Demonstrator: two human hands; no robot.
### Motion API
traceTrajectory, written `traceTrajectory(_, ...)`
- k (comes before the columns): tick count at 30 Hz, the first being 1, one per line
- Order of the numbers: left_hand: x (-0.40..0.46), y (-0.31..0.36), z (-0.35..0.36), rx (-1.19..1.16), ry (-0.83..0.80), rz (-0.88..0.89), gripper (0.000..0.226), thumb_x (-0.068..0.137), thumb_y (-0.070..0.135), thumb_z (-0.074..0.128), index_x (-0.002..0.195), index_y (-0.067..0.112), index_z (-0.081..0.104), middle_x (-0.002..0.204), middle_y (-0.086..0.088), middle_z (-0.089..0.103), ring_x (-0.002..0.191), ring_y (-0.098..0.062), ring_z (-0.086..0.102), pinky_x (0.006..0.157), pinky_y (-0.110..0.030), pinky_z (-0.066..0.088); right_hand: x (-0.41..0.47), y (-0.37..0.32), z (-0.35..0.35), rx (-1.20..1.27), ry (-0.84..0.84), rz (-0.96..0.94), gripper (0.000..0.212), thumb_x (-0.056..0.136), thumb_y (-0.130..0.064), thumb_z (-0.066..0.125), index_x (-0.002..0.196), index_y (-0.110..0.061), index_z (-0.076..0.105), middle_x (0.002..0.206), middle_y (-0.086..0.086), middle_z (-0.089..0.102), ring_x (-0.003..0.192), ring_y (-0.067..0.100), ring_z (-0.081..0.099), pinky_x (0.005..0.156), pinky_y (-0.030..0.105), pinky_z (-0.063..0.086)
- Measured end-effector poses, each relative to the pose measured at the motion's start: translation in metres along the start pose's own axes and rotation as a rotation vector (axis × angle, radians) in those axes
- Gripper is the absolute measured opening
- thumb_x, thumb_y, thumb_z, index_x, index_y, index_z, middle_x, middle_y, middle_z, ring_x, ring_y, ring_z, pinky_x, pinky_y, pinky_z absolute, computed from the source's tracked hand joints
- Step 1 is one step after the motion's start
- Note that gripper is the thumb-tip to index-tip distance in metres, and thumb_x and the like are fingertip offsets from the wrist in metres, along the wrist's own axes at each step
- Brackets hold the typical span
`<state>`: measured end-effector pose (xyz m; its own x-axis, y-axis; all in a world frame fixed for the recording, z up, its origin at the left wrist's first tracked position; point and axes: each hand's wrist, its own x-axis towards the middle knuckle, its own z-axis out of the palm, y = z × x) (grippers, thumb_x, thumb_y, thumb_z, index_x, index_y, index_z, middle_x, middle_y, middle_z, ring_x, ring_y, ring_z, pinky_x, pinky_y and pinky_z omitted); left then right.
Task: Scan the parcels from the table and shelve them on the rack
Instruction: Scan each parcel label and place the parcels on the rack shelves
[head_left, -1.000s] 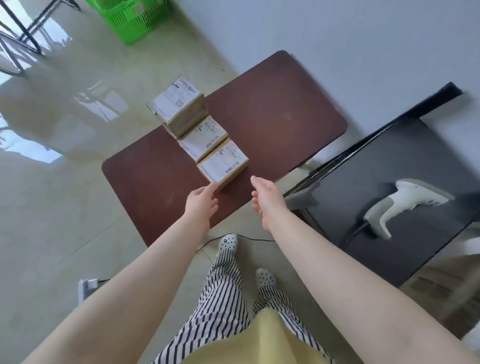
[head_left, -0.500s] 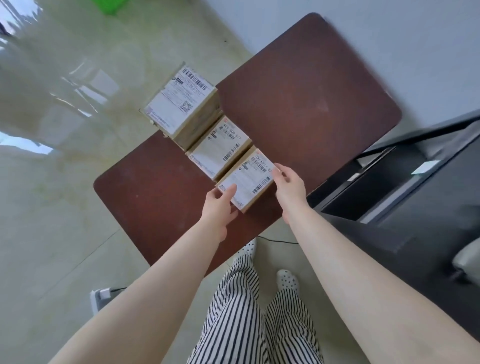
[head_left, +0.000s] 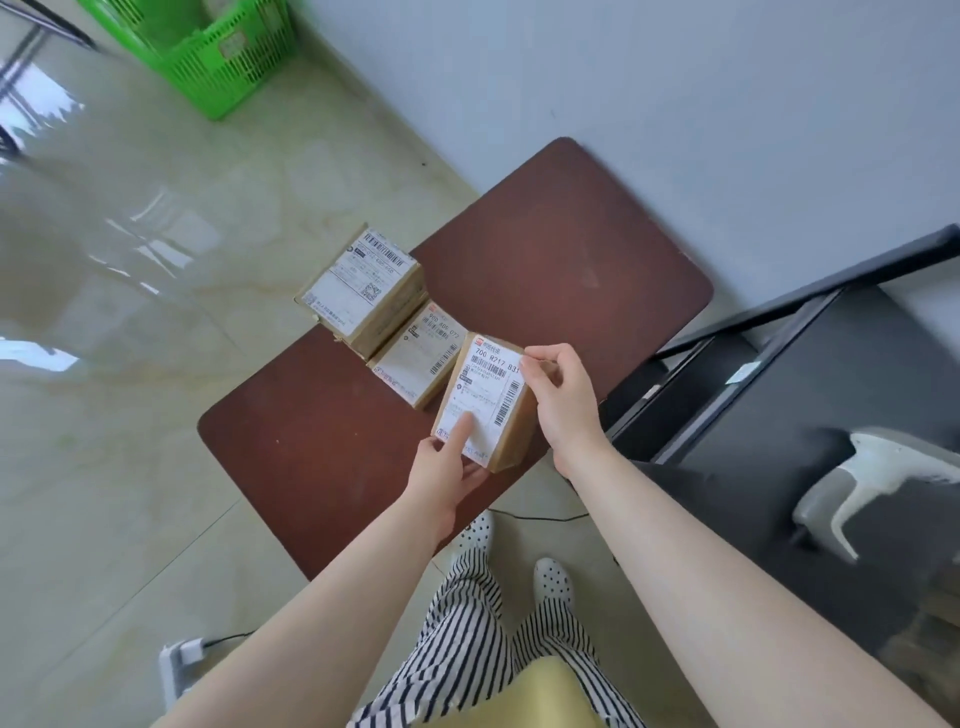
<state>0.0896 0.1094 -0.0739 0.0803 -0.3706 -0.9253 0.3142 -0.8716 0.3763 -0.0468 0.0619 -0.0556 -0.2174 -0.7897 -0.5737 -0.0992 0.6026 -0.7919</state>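
Between both hands (head_left: 563, 400), parcel (head_left: 483, 400) reads "700 R217".

Nearest parcel (head_left: 485, 402) now lifted (tilted)

The white label on the held parcel (head_left: 480, 400) is showing "700 R217 831" in large black print above a barcode, with a small red logo at its top corner whose characters are too small to read. The middle parcel (head_left: 418, 361) on the table is showing "900 406 072" on its label. The far parcel (head_left: 358, 286) is carrying barcodes and a QR code, its print staying illegible
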Motion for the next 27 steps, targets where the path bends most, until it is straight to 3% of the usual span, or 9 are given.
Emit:
traceTrajectory(5, -0.026, 0.033, 0.005, 0.070, -0.187, 0.123, 0.050, 0.093, 0.045, 0.069, 0.132, 0.019, 0.054, 0.123, -0.007, 0.070, 0.103, -0.023, 0.072, 0.086, -0.031, 0.059, -0.020, -0.056, -0.029, 0.034, 0.023, -0.126, 0.011, 0.100, -0.027, 0.058, 0.107, -0.019, 0.061, 0.103, -0.001, 0.065, 0.096, 0.010, 0.061, 0.076, 0.021, 0.045)
traceTrajectory(8, -0.046, 0.057, 0.009, 0.181, -0.316, 0.189, 0.036, 0.095, 0.039, 0.066, 0.126, 0.021, 0.064, 0.115, 0.002, 0.075, 0.115, -0.019, 0.066, 0.104, -0.036, 0.050, -0.030, -0.080, -0.059, 0.062, -0.005, -0.152, 0.013, 0.101, -0.028, 0.057, 0.107, -0.019, 0.062, 0.105, 0.000, 0.068, 0.094, 0.005, 0.060, 0.075, 0.018, 0.042)
traceTrajectory(11, -0.070, 0.073, 0.015, 0.321, -0.427, 0.251, 0.026, 0.096, 0.035, 0.065, 0.119, 0.023, 0.068, 0.115, 0.005, 0.076, 0.121, -0.016, 0.063, 0.113, -0.040, 0.043, -0.037, -0.095, -0.090, 0.076, -0.057, -0.175, 0.013, 0.100, -0.029, 0.058, 0.104, -0.019, 0.065, 0.103, -0.003, 0.070, 0.097, 0.004, 0.059, 0.080, 0.018, 0.037)
traceTrajectory(14, -0.093, 0.078, 0.031, 0.414, -0.500, 0.262, 0.033, 0.094, 0.034, 0.066, 0.123, 0.019, 0.067, 0.120, 0.000, 0.075, 0.123, -0.020, 0.064, 0.114, -0.042, 0.043, -0.044, -0.102, -0.118, 0.105, -0.062, -0.190, 0.014, 0.100, -0.030, 0.058, 0.103, -0.020, 0.067, 0.102, -0.008, 0.071, 0.099, 0.003, 0.058, 0.085, 0.018, 0.034)
traceTrajectory(18, -0.117, 0.073, 0.055, 0.478, -0.585, 0.254, 0.029, 0.095, 0.030, 0.064, 0.121, 0.019, 0.068, 0.119, -0.003, 0.075, 0.121, -0.022, 0.066, 0.111, -0.042, 0.047, -0.056, -0.100, -0.152, 0.159, -0.046, -0.187, 0.017, 0.099, -0.038, 0.058, 0.100, -0.027, 0.071, 0.105, -0.006, 0.073, 0.102, 0.015, 0.061, 0.093, 0.035, 0.040)
traceTrajectory(21, -0.128, 0.067, 0.074, 0.488, -0.620, 0.268, 0.032, 0.095, 0.028, 0.064, 0.124, 0.014, 0.067, 0.119, -0.005, 0.075, 0.118, -0.023, 0.067, 0.109, -0.041, 0.049, -0.065, -0.093, -0.173, 0.186, 0.013, -0.184, 0.020, 0.101, -0.039, 0.055, 0.102, -0.026, 0.069, 0.107, -0.004, 0.073, 0.104, 0.013, 0.063, 0.094, 0.036, 0.045)
traceTrajectory(25, -0.140, 0.058, 0.105, 0.514, -0.634, 0.325, 0.037, 0.095, 0.027, 0.064, 0.127, 0.008, 0.064, 0.117, -0.006, 0.076, 0.113, -0.021, 0.070, 0.106, -0.038, 0.051, -0.075, -0.080, -0.201, 0.274, 0.092, -0.178, 0.029, 0.101, -0.043, 0.052, 0.112, -0.022, 0.067, 0.109, 0.001, 0.074, 0.097, 0.014, 0.067, 0.079, 0.029, 0.051)
traceTrajectory(27, -0.146, 0.053, 0.118, 0.556, -0.635, 0.348, 0.035, 0.096, 0.026, 0.064, 0.126, 0.008, 0.064, 0.115, -0.005, 0.076, 0.110, -0.020, 0.071, 0.104, -0.036, 0.053, -0.076, -0.070, -0.214, 0.284, 0.122, -0.171, 0.036, 0.098, -0.049, 0.053, 0.118, -0.022, 0.066, 0.110, 0.000, 0.074, 0.099, 0.014, 0.068, 0.081, 0.030, 0.052)
